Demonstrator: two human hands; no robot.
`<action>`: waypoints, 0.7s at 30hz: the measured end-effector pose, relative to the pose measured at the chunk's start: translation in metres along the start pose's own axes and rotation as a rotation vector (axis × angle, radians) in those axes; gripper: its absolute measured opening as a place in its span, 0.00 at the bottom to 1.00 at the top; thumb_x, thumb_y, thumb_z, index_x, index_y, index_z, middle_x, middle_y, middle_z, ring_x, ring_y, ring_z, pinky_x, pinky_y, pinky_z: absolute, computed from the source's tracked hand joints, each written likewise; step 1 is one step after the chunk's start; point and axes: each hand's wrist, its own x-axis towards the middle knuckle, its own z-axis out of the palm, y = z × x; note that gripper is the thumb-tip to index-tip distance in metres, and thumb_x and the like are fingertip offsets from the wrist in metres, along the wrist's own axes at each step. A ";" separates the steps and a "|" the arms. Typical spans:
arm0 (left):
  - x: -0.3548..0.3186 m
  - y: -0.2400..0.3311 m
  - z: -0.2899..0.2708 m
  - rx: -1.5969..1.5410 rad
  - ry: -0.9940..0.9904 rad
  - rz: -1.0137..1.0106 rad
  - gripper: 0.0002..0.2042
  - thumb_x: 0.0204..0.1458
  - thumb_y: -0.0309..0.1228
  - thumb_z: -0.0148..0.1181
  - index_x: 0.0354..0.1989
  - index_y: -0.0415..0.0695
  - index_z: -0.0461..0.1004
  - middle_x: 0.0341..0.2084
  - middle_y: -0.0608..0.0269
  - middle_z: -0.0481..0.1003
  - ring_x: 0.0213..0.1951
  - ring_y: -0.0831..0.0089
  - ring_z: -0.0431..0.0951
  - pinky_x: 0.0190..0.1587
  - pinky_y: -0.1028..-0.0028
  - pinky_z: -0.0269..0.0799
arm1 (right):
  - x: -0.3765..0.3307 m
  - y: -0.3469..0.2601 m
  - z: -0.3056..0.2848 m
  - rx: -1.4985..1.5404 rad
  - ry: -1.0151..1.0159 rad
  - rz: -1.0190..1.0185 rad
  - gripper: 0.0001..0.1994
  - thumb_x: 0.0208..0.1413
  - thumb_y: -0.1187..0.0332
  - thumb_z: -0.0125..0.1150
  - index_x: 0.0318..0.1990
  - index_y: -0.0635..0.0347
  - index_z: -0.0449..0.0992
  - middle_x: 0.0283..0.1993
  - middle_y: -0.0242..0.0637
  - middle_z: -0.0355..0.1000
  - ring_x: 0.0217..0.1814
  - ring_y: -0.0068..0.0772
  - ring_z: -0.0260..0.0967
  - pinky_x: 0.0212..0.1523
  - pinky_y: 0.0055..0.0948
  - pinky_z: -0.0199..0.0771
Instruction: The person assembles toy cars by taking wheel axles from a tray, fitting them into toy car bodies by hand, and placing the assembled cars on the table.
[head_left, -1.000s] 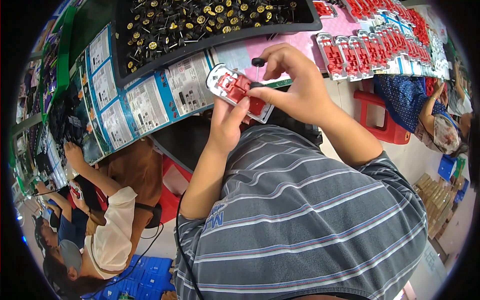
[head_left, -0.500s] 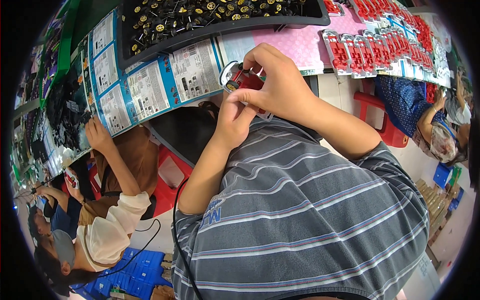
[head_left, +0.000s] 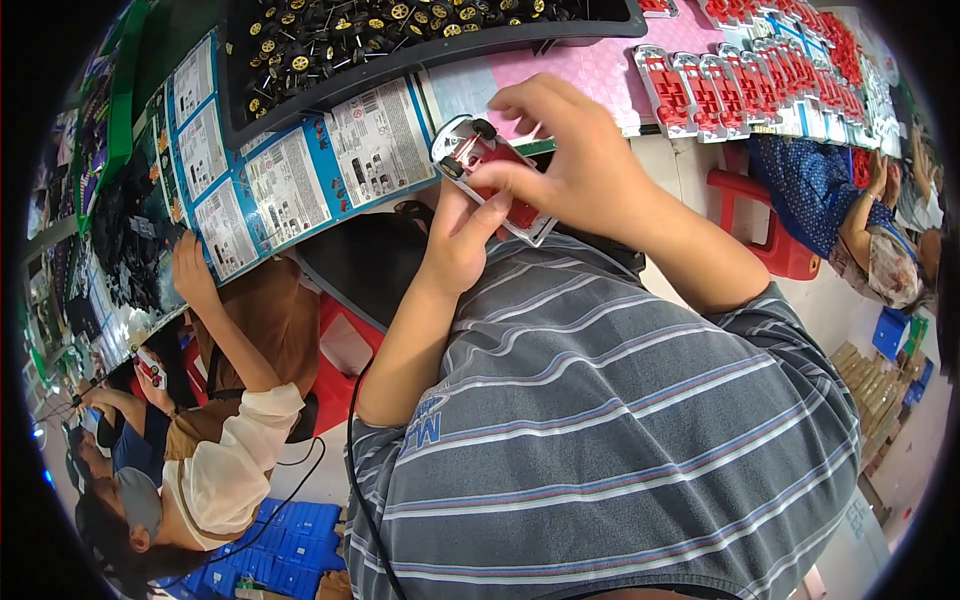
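Red toy car in clear blister tray (head_left: 490, 178), gripped from below by left hand (head_left: 455, 240), right hand (head_left: 570, 165) pinching its top, just below black parts bin (head_left: 420, 50)

Place: toy assembly workshop
Signs: black tray of wheels (head_left: 400, 35), rows of red toy cars (head_left: 760, 75), seated co-workers (head_left: 230, 400)
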 end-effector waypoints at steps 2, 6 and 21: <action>0.001 0.004 0.003 -0.066 0.019 -0.013 0.24 0.63 0.34 0.54 0.64 0.38 0.60 0.50 0.56 0.74 0.44 0.76 0.76 0.35 0.79 0.71 | 0.005 0.009 -0.016 -0.035 0.072 -0.017 0.25 0.47 0.57 0.79 0.44 0.66 0.78 0.40 0.44 0.76 0.37 0.40 0.77 0.38 0.34 0.79; 0.004 0.014 -0.003 -0.142 -0.007 -0.008 0.35 0.62 0.34 0.53 0.74 0.35 0.48 0.60 0.41 0.69 0.60 0.57 0.74 0.64 0.60 0.69 | 0.022 0.074 -0.061 -0.125 0.220 0.135 0.09 0.62 0.67 0.68 0.43 0.63 0.81 0.31 0.29 0.78 0.34 0.16 0.72 0.37 0.20 0.73; 0.004 0.012 -0.001 -0.138 0.066 -0.036 0.36 0.62 0.35 0.52 0.75 0.34 0.46 0.60 0.39 0.69 0.57 0.57 0.75 0.61 0.60 0.71 | 0.128 0.205 -0.133 -0.591 0.157 0.334 0.09 0.52 0.68 0.68 0.36 0.64 0.79 0.39 0.54 0.79 0.40 0.56 0.78 0.42 0.46 0.78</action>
